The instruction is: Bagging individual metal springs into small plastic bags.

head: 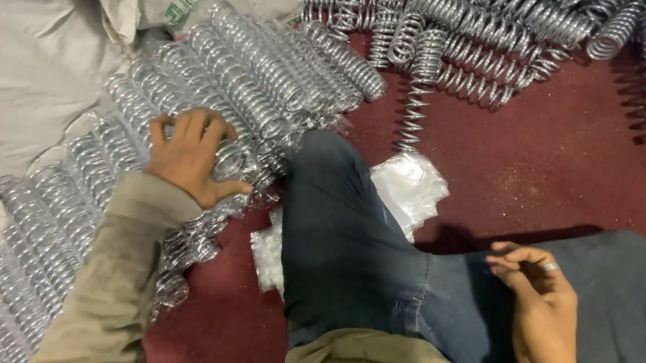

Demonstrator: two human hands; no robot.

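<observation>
**A:** Far left you've got pale woven sacks (16, 83), and right next to them a heap of bagged springs (253, 79), metal coils wrapped in clear plastic, fanned out across the dark red floor (551, 156).

**B:** Yep, and your left hand (192, 157) is flat on top of that heap, fingers spread and pressing down on the wrapped coils near its lower edge. It's resting on them, not really gripping anything, thumb pointing right.

**A:** Middle of the shot is your knee in dark jeans (342, 234), with a small stack of empty clear plastic bags (409, 186) lying on the floor just behind it.

**B:** Then your right hand (536, 303) hangs over your leg, loosely curled, ring on one finger. Can't tell if there's anything pinched in it.

**A:** Top right is the loose pile of bare steel springs (494, 14), unwrapped, well apart from both hands.
</observation>
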